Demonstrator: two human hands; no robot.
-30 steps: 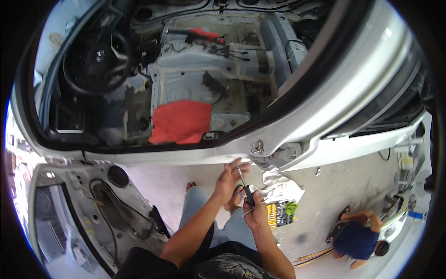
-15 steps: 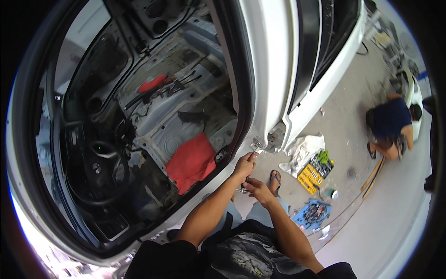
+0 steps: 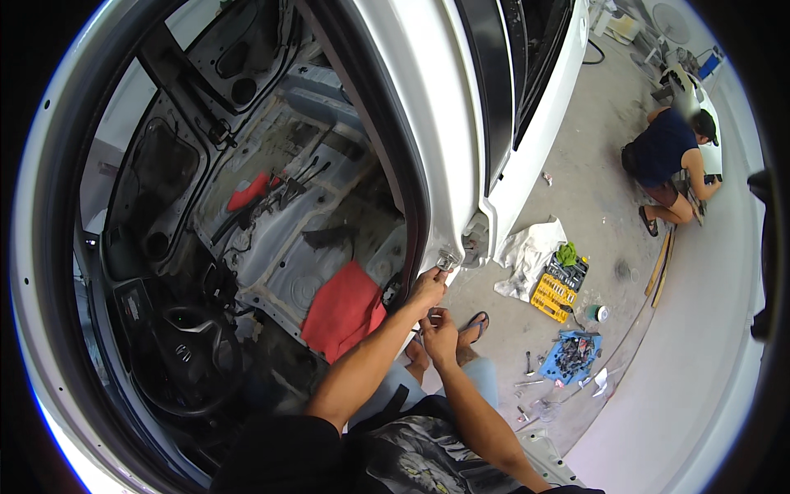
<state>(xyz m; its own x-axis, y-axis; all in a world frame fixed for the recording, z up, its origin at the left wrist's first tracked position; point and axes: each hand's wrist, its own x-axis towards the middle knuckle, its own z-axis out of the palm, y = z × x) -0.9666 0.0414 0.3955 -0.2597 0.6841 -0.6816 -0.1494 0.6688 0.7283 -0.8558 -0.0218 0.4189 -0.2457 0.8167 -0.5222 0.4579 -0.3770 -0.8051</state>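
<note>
My left hand (image 3: 429, 290) is closed around the front of a hand driver, just below the metal door striker (image 3: 445, 261) on the white car pillar (image 3: 446, 185). My right hand (image 3: 440, 332) is closed lower down on the same tool, which is mostly hidden by my fingers. Left of both hands is the car's stripped metal interior with a red cloth (image 3: 341, 305) on its floor and a black steering wheel (image 3: 185, 354).
On the concrete floor (image 3: 568, 198) lie a white cloth (image 3: 527, 255), a yellow tool case (image 3: 554, 298) with green cloth (image 3: 566, 253), a tub (image 3: 599, 313) and a blue tray (image 3: 572, 358) of small parts. A co-worker (image 3: 658, 156) crouches at right by a white panel.
My view has swung round along the sill. My left hand, loose with spread fingers a second ago, has closed on the tool, and both hands have come up to the striker.
</note>
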